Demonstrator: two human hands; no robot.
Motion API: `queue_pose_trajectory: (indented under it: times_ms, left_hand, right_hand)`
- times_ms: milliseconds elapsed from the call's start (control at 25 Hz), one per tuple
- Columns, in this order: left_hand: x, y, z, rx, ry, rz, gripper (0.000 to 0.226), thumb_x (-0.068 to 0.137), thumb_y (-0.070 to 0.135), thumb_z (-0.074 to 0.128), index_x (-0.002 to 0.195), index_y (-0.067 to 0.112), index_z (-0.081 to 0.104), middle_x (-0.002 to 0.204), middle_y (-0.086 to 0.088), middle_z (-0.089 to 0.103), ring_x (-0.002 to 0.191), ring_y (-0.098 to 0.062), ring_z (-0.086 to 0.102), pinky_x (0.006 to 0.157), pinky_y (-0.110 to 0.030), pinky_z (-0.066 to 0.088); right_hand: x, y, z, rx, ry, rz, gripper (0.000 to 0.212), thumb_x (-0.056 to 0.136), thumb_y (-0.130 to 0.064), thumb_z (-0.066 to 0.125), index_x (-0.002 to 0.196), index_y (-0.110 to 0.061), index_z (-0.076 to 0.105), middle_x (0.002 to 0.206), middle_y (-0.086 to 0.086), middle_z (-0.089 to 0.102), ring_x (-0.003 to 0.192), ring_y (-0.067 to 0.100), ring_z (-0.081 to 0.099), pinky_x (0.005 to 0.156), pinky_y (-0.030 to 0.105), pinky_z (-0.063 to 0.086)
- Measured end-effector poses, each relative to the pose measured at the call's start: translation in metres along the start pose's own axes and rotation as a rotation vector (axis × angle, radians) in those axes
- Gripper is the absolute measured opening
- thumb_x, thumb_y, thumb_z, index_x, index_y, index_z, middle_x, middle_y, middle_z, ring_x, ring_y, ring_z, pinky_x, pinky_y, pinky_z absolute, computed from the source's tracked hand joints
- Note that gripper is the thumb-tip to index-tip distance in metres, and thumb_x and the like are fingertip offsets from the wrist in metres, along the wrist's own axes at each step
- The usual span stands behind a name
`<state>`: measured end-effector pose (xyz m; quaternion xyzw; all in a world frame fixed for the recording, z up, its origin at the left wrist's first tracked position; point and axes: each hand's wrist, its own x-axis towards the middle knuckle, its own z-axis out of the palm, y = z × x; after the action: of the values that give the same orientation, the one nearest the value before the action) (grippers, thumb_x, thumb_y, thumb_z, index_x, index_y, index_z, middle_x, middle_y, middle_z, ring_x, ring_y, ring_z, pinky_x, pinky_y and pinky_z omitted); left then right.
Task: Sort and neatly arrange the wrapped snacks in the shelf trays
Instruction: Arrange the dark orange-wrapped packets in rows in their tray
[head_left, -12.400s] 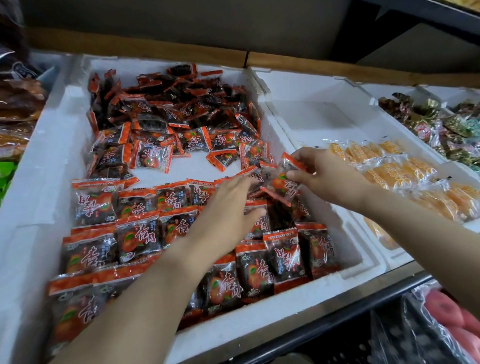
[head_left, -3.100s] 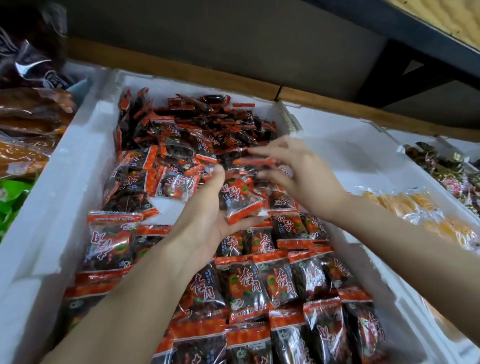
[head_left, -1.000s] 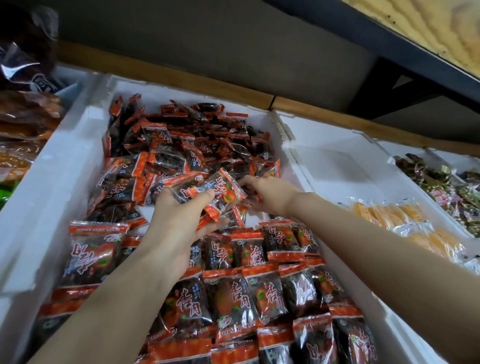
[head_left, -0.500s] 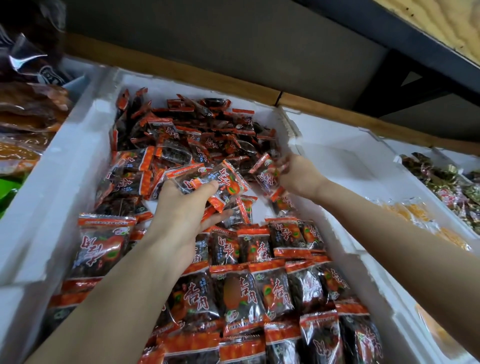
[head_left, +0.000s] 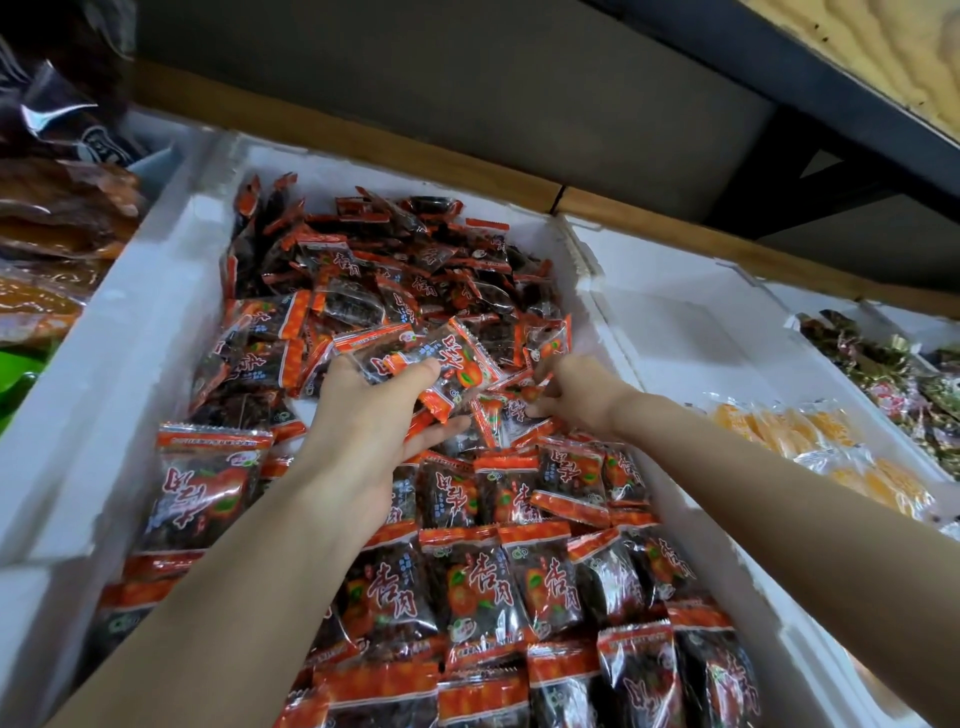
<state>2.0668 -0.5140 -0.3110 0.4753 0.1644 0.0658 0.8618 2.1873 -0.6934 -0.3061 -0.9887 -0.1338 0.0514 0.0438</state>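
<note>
A white foam tray (head_left: 130, 332) holds red-and-black wrapped snacks. Its near half carries tidy overlapping rows of packets (head_left: 483, 582); its far half is a loose heap of packets (head_left: 395, 270). My left hand (head_left: 374, 410) is raised over the middle of the tray and grips a small stack of snack packets (head_left: 441, 364) between thumb and fingers. My right hand (head_left: 576, 389) reaches in from the right, fingers curled down and pinching a packet (head_left: 511, 415) at the edge of the heap, just beyond the last neat row.
To the right, a second white tray (head_left: 691, 332) holds orange-wrapped snacks (head_left: 810, 431), and beyond it lie green and gold candies (head_left: 893, 374). Brown packaged goods (head_left: 57, 218) fill the tray at the left. A dark shelf beam (head_left: 779, 67) runs overhead.
My right hand has dropped from the heap's right edge toward the centre, onto a packet by the neat rows. My left hand keeps its stack, nearly still. More neat rows now fill the front.
</note>
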Motion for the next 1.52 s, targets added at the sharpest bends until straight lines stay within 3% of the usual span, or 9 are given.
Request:
queue_pose_trajectory:
  times_ms: [240, 440, 520, 720, 960, 1040, 1200, 1320, 1520]
  left_hand:
    - [0.002, 0.003, -0.003, 0.006, -0.008, 0.021, 0.039, 0.088, 0.008, 0.064, 0.125, 0.012, 0.050, 0.131, -0.012, 0.053, 0.063, -0.015, 0.072, 0.074, -0.039, 0.059]
    - [0.003, 0.009, -0.006, 0.004, 0.005, 0.053, 0.040, 0.090, 0.009, 0.062, 0.127, 0.013, 0.048, 0.131, -0.012, 0.054, 0.060, -0.016, 0.071, 0.089, -0.047, 0.053]
    - [0.006, 0.012, -0.008, -0.004, 0.011, 0.067, 0.045, 0.090, 0.009, 0.062, 0.131, 0.014, 0.045, 0.135, -0.013, 0.051, 0.060, -0.016, 0.071, 0.084, -0.044, 0.055]
    - [0.009, 0.013, -0.012, -0.017, 0.008, 0.075, 0.039, 0.090, 0.009, 0.062, 0.127, 0.013, 0.049, 0.130, -0.011, 0.055, 0.062, -0.016, 0.072, 0.075, -0.040, 0.057]
    - [0.015, 0.019, -0.017, -0.049, 0.045, 0.116, 0.034, 0.089, 0.008, 0.063, 0.122, 0.012, 0.053, 0.122, -0.008, 0.061, 0.076, -0.017, 0.072, 0.060, -0.031, 0.058]
    - [0.015, 0.019, -0.017, -0.051, 0.045, 0.126, 0.035, 0.089, 0.007, 0.063, 0.122, 0.012, 0.053, 0.122, -0.008, 0.061, 0.070, -0.015, 0.072, 0.060, -0.032, 0.059]
    - [0.015, 0.021, -0.018, -0.059, 0.043, 0.135, 0.035, 0.089, 0.007, 0.062, 0.122, 0.011, 0.052, 0.120, -0.009, 0.062, 0.069, -0.016, 0.072, 0.060, -0.032, 0.059]
    - [0.017, 0.023, -0.021, -0.052, 0.071, 0.180, 0.034, 0.089, 0.006, 0.062, 0.122, 0.010, 0.052, 0.116, -0.007, 0.064, 0.074, -0.018, 0.072, 0.059, -0.033, 0.059]
    - [0.012, 0.021, -0.018, 0.023, 0.123, 0.248, 0.021, 0.087, 0.002, 0.061, 0.104, 0.014, 0.061, 0.101, -0.005, 0.069, 0.086, -0.025, 0.071, 0.053, -0.029, 0.057]
  right_hand:
    - [0.003, -0.001, -0.005, -0.124, 0.047, -0.125, 0.063, 0.073, -0.024, 0.079, 0.125, -0.007, 0.047, 0.120, 0.010, 0.057, 0.106, 0.027, 0.056, 0.086, 0.030, 0.042]
    - [-0.003, -0.002, -0.003, -0.169, 0.034, -0.183, 0.043, 0.083, -0.031, 0.069, 0.119, -0.011, 0.056, 0.118, 0.008, 0.058, 0.099, 0.021, 0.057, 0.082, 0.025, 0.042]
    - [-0.004, -0.012, -0.004, -0.048, 0.152, -0.202, 0.033, 0.090, -0.029, 0.060, 0.117, -0.011, 0.058, 0.116, 0.008, 0.060, 0.090, 0.016, 0.056, 0.076, 0.020, 0.039]
    - [-0.001, -0.037, 0.012, -0.007, -0.021, -0.255, 0.045, 0.084, -0.008, 0.067, 0.127, -0.010, 0.054, 0.118, 0.007, 0.062, 0.096, 0.015, 0.056, 0.081, 0.021, 0.042]
    - [0.001, -0.038, 0.008, -0.078, 0.212, -0.248, 0.030, 0.091, -0.004, 0.054, 0.119, -0.012, 0.058, 0.121, 0.009, 0.056, 0.105, 0.026, 0.057, 0.084, 0.033, 0.046]
    - [-0.005, -0.045, 0.005, 0.122, 0.143, -0.288, 0.024, 0.094, -0.018, 0.054, 0.117, -0.011, 0.060, 0.113, 0.006, 0.060, 0.097, 0.020, 0.059, 0.079, 0.027, 0.045]
    - [-0.008, -0.051, 0.008, 0.074, -0.098, -0.257, 0.035, 0.077, -0.032, 0.074, 0.103, -0.010, 0.065, 0.091, -0.002, 0.059, 0.086, 0.016, 0.056, 0.068, 0.025, 0.045]
    - [-0.011, -0.051, -0.008, 0.313, 0.034, -0.218, 0.017, 0.081, -0.022, 0.072, 0.074, -0.014, 0.059, 0.082, 0.000, 0.064, 0.075, 0.013, 0.057, 0.057, 0.014, 0.042]
    - [-0.048, -0.066, -0.040, 0.501, 0.669, -0.323, 0.021, 0.085, -0.020, 0.066, 0.074, -0.026, 0.050, 0.084, -0.004, 0.058, 0.073, 0.006, 0.053, 0.066, 0.013, 0.043]
